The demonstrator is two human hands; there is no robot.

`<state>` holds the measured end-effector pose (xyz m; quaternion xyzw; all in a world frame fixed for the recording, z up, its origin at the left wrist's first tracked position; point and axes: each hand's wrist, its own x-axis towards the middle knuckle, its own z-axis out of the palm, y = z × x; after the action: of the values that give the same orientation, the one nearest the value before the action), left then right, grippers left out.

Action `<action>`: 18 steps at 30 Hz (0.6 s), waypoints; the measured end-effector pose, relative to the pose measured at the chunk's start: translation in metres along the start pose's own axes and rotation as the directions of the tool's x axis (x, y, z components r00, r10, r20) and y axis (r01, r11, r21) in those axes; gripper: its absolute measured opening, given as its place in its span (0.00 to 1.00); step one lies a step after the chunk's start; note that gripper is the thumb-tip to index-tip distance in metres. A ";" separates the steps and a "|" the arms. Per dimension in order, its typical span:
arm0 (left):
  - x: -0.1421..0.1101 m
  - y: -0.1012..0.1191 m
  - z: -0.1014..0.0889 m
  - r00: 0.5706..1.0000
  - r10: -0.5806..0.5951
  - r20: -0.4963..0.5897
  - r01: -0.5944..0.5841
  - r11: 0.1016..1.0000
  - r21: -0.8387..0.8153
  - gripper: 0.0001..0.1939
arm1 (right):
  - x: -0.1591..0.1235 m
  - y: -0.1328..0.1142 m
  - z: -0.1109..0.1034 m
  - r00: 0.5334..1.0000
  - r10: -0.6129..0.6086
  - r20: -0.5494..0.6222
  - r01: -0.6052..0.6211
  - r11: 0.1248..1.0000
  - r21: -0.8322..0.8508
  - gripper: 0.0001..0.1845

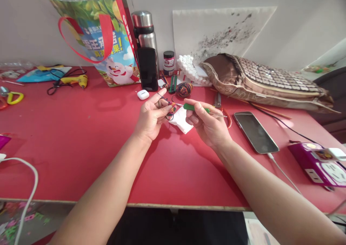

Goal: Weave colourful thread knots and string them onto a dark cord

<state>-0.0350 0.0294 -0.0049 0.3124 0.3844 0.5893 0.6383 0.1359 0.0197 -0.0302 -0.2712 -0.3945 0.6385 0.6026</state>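
Between the fingers of my left hand is a small multicoloured crochet piece, with dark yarn running over the fingers. My right hand grips the green handle of a crochet hook; its thin metal tip reaches to the crochet piece, though whether it sits in a stitch is too small to tell. Just behind the hands lies a ball of multicoloured yarn. A crumpled white tissue rests on the red table below the hands.
A shopping bag, a steel flask, an upright black phone and a white earbud case stand beyond my hands. To the right are a phone on a cable, a purple power strip and a sequined cushion. A yellow glue gun lies left.
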 end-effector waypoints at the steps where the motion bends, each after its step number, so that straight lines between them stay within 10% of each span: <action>1: 0.000 0.000 0.000 1.000 0.010 0.001 -0.010 1.000 0.005 0.38 | 0.000 0.000 0.000 1.000 -0.002 0.000 0.002 1.000 -0.004 0.14; 18: 0.001 0.000 -0.004 0.998 0.062 -0.021 -0.060 0.996 0.068 0.38 | -0.001 -0.001 0.000 1.000 -0.007 -0.023 0.006 0.999 -0.052 0.14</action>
<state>-0.0389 0.0306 -0.0068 0.3385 0.4014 0.5988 0.6048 0.1363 0.0191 -0.0298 -0.2927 -0.4049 0.6229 0.6019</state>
